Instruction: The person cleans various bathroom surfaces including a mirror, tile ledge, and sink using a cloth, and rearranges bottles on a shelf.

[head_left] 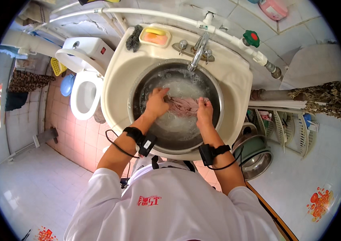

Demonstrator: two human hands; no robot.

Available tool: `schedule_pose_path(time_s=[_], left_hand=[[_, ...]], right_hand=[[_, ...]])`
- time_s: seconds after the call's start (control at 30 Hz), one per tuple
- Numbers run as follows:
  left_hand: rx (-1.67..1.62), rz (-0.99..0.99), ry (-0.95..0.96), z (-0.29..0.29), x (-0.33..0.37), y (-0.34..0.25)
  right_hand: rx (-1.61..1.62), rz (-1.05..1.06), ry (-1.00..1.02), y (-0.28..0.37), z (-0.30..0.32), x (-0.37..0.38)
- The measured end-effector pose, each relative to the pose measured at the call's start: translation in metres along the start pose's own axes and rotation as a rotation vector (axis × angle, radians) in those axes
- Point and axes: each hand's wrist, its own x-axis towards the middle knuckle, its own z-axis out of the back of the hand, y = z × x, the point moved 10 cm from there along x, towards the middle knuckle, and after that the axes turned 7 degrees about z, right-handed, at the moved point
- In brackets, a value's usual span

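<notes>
A wet pink cloth (183, 107) stretches between my two hands over soapy water in a round metal basin (133, 96). My left hand (157, 103) is closed on the cloth's left end, its fingers partly hidden. At the other end, my right hand (205, 111) pinches the cloth near the basin's right side. The basin sits inside a cream washbasin (116, 86). Above its far rim hangs the spout of a chrome faucet (198, 54). Whether water is running from the spout I cannot tell.
On the washbasin's back ledge are a soap dish (165, 41) and a dark scrubber (133, 39). A white toilet (83, 98) stands to the left. Stacked metal basins (259, 162) and a white rack (285, 128) are on the right. A pipe with a green valve (251, 38) runs along the wall.
</notes>
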Motion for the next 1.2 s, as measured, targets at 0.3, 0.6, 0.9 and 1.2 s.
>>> schedule_pose_path(time_s=[0.3, 0.6, 0.9, 1.2], left_hand=[[-0.074, -0.219, 0.027, 0.005, -0.042, -0.072], [-0.159, -0.169, 0.16, 0.064, -0.057, -0.154], [-0.369, -0.121, 0.389, 0.047, -0.052, -0.166], [-0.354, -0.054, 0.408, 0.015, -0.052, -0.156]], right_hand=[[0.429, -0.072, 0.242, 0.101, -0.044, -0.047], [0.058, 0.07, 0.31, 0.085, -0.001, -0.041], [0.364, -0.173, 0.865, 0.164, -0.035, -0.111], [0.237, -0.265, 0.946, 0.128, -0.062, -0.129]])
